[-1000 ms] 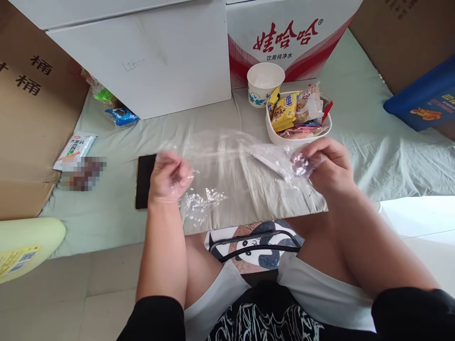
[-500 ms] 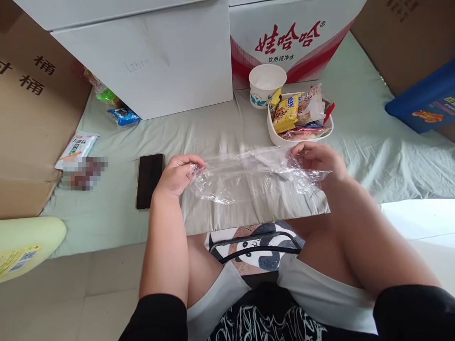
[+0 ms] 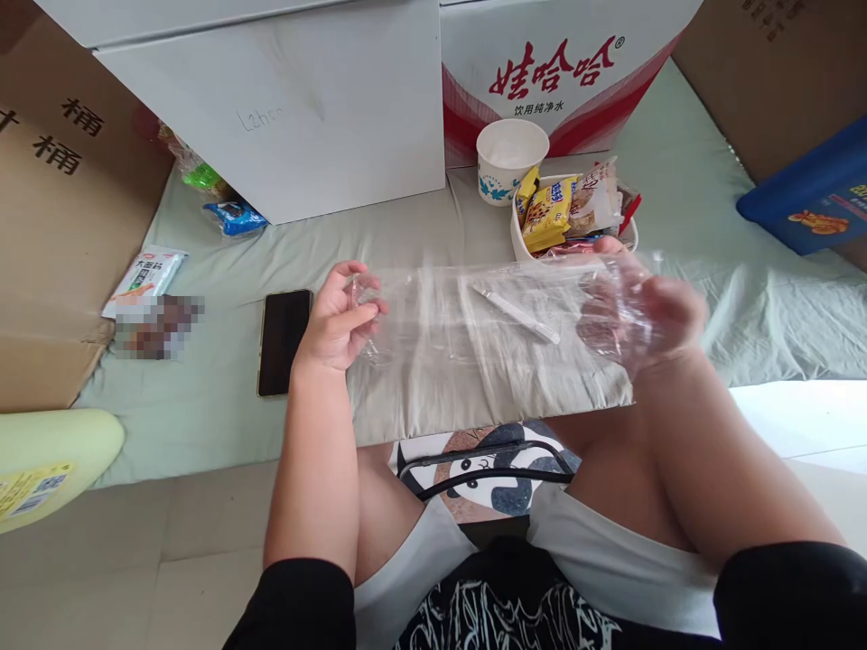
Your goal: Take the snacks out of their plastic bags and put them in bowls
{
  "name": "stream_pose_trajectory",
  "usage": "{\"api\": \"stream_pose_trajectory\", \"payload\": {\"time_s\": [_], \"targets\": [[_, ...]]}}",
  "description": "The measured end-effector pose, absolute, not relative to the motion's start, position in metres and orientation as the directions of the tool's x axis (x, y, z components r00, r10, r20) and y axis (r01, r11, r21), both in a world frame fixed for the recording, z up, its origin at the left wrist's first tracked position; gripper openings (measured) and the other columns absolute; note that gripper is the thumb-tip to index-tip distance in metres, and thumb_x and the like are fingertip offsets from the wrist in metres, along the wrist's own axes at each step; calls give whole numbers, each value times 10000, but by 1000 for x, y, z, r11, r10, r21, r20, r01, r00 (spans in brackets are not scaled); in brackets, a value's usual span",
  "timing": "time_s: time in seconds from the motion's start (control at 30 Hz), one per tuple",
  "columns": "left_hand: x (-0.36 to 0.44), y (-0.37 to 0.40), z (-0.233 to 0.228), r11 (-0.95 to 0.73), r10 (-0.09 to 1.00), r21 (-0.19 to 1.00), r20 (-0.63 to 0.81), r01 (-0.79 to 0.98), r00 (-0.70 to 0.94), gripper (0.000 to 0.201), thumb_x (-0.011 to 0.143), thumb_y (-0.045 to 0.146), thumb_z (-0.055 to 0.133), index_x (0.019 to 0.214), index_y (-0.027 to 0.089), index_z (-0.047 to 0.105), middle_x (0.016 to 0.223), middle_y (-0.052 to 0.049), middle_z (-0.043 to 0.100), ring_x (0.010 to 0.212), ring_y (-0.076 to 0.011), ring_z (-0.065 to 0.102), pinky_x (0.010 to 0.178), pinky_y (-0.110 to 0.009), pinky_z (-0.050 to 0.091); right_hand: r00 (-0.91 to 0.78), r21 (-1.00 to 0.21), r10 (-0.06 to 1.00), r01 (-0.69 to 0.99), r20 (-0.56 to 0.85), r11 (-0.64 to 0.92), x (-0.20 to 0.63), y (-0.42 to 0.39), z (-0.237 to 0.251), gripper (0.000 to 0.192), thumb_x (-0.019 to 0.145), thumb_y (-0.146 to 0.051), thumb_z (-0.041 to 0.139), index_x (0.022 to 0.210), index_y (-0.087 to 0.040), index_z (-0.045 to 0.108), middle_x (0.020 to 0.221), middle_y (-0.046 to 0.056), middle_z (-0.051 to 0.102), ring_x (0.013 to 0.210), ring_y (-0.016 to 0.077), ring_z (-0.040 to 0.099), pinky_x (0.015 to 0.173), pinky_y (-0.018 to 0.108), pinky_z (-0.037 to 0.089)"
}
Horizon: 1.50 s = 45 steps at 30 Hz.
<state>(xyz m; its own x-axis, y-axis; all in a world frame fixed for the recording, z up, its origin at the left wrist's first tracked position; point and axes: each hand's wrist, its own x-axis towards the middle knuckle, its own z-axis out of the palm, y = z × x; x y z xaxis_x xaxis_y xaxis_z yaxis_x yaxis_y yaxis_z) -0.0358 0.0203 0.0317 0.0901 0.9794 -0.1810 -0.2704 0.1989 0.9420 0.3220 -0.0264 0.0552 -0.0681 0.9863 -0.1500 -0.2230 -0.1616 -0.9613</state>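
You held a clear plastic bag (image 3: 474, 302) stretched flat and wide above the pale green cloth, its thin film crinkled and shiny, one end pinched at the left and the other bunched at the right, a white stick showing through it.

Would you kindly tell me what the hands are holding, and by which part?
A clear plastic bag, stretched between them: left hand pinches its left end, right hand grips its right end.

At your twelve o'clock, the red-and-white carton (image 3: 562, 81) reads "娃哈哈 饮用纯净水"; at ten, the brown box (image 3: 60, 181) shows "桶" twice.
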Motion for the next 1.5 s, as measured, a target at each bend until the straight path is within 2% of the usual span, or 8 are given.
{"api": "stream_pose_trajectory", "payload": {"time_s": [0.1,0.27,0.47,0.73,0.87,1.13,1.4,1.5], "targets": [[-35,22,32,237,968,900,-188,-366,165,636,545,107,855,1092,333,621,944,51,662,644,-72,648,402,-111,294,-96,-882,955,-365,-281,-296,325,-26,57,561,953,-723,331,991,-287,682,518,-123,458,359,28,267,490,250,255],[-20,21,26,379,866,918,-309,-113,393,683,593,122,874,1210,267,619,960,0,661,660,-105,676,419,-141,340,-319,-718,807,-370,-498,-589,285,-15,48,511,774,-709,752,872,-209,717,885,94,780,774,222,754,652,340,601],[-10,19,23,373,815,926,-299,-55,496,750,672,243,871,1361,248,574,1094,-60,695,798,-170,728,546,-221,514,-642,-758,532,120,-552,-641,247,-28,30,333,668,-361,899,889,-203,707,766,19,773,610,139,708,502,220,531],[7,15,10,336,902,870,-187,-362,388,880,671,741,818,1343,221,589,1333,-176,713,1252,-349,705,959,-442,612,-293,-946,899,100,-325,-309,243,-26,24,168,772,-322,699,866,-202,628,654,-16,688,523,93,601,497,230,481],[21,6,5,480,760,851,-284,-211,585,938,584,613,956,1341,181,610,1290,-214,743,1181,-370,739,961,-462,600,-153,-959,960,199,-235,-203,246,-22,22,118,793,-311,643,826,-202,610,698,4,683,536,103,606,504,253,461],[36,5,4,422,837,902,-352,-85,419,290,760,298,759,1015,162,737,1008,-105,819,959,-244,783,880,-369,600,-40,-956,982,238,-187,-172,245,-24,24,157,754,-336,615,844,-208,609,729,22,707,578,125,610,515,264,460],[37,1,-2,240,867,967,-174,-86,467,929,574,341,958,1413,297,563,1488,-121,629,1208,-292,705,976,-411,586,-19,-944,988,300,-152,-140,243,-25,22,157,789,-350,614,855,-209,608,755,33,729,583,128,626,561,284,472],[47,0,-8,146,946,989,-144,14,292,742,663,288,913,1333,286,595,1303,-93,728,1038,-236,745,899,-390,603,-42,-938,990,328,-135,-114,242,-26,22,145,793,-331,603,868,-209,622,761,33,736,611,139,643,599,298,487]]}}
